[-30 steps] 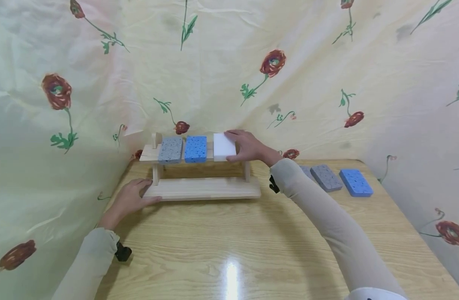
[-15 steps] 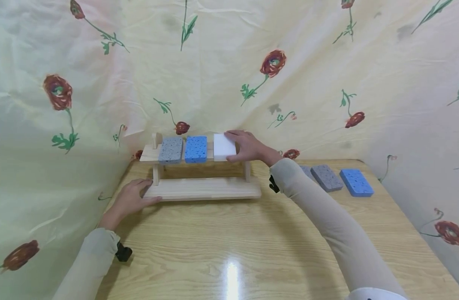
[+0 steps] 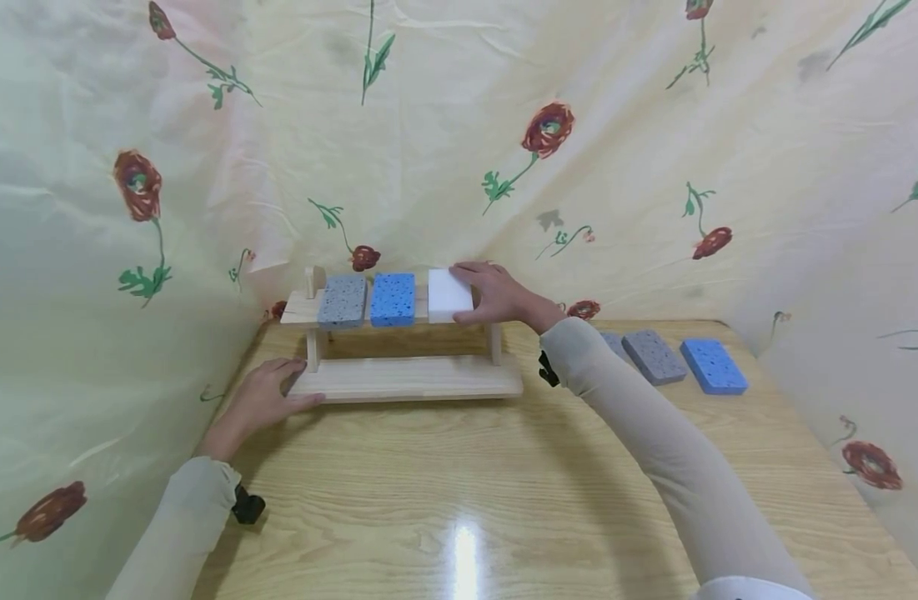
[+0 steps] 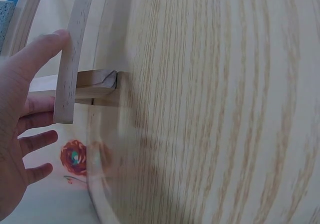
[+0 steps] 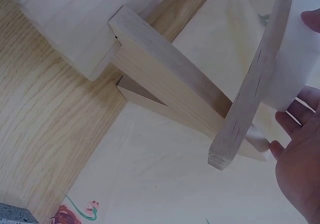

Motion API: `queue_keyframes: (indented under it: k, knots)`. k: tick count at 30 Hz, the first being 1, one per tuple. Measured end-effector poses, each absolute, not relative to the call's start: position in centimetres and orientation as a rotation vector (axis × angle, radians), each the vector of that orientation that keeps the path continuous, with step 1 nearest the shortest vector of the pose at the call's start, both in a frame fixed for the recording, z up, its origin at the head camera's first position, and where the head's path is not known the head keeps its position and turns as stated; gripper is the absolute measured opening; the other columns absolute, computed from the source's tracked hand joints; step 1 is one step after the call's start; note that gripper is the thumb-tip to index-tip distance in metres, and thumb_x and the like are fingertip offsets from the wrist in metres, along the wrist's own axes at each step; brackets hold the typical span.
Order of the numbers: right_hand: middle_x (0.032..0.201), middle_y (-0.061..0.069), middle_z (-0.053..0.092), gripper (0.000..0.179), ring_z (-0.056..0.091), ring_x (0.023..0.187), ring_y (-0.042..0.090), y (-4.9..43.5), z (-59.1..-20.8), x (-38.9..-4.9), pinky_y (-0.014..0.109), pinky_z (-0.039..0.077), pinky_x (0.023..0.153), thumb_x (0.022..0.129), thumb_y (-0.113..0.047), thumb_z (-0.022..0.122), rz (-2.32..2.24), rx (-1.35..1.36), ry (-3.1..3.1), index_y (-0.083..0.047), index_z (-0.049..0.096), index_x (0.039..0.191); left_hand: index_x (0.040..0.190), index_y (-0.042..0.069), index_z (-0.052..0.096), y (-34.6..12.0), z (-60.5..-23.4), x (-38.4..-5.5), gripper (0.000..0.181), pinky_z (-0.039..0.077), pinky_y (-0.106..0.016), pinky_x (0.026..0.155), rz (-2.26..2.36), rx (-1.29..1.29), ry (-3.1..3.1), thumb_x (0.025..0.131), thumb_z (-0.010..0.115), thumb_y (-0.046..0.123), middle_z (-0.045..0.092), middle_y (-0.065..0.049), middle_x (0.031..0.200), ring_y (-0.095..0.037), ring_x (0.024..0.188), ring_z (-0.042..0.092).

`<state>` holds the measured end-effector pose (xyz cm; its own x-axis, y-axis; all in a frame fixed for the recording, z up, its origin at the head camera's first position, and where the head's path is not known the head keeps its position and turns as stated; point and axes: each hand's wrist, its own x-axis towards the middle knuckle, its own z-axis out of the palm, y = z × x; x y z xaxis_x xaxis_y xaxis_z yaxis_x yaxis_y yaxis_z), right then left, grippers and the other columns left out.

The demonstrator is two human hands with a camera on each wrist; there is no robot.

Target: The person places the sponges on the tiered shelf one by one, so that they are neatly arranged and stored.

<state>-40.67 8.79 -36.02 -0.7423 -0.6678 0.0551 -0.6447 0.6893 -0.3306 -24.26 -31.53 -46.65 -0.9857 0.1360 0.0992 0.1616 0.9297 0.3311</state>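
Note:
A two-tier wooden shelf (image 3: 406, 380) stands at the back of the table. My left hand (image 3: 262, 395) grips the left end of its lower board, thumb along the front edge; the left wrist view shows the thumb (image 4: 42, 52) on one side of the board and fingers on the other. On the upper board lie a speckled grey sponge (image 3: 342, 302), a speckled blue sponge (image 3: 392, 299) and a plain white sponge (image 3: 445, 295), left to right. The white one is held at its right side by my right hand (image 3: 498, 293), thumb at the front and fingers behind.
Right of the shelf, a grey sponge (image 3: 654, 357) and a blue sponge (image 3: 714, 366) lie on the wooden table (image 3: 398, 492). Another grey sponge (image 3: 613, 342) is partly hidden by the right sleeve. Flower-print cloth (image 3: 428, 167) hangs close behind and at both sides.

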Motion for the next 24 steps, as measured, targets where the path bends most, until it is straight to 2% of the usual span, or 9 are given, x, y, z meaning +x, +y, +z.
queue_keyframes:
  k: [7,24]
  knots:
    - [0.167,0.011,0.03,0.095,0.03,0.152,0.031,8.85,-36.07,-40.94,0.053,0.02,0.126,0.083,-0.05,0.072,-0.503,-1.106,2.816,-0.011,0.032,0.16,0.141,-0.004,0.056,-31.4,-46.61,-24.18,0.09,0.037,-0.065,0.115,-0.525,-0.212,-3.02,0.084,0.073,0.064,0.052,-0.032,0.145,-0.052,0.135,0.047]
    - [0.168,0.012,0.029,0.094,0.031,0.151,0.033,8.82,-35.7,-40.36,0.055,0.024,0.125,0.083,-0.05,0.072,-0.524,-1.118,2.81,-0.011,0.033,0.16,0.141,-0.004,0.056,-31.47,-46.51,-24.19,0.089,0.038,-0.065,0.115,-0.529,-0.231,-3.009,0.084,0.074,0.063,0.053,-0.031,0.145,-0.051,0.135,0.048]
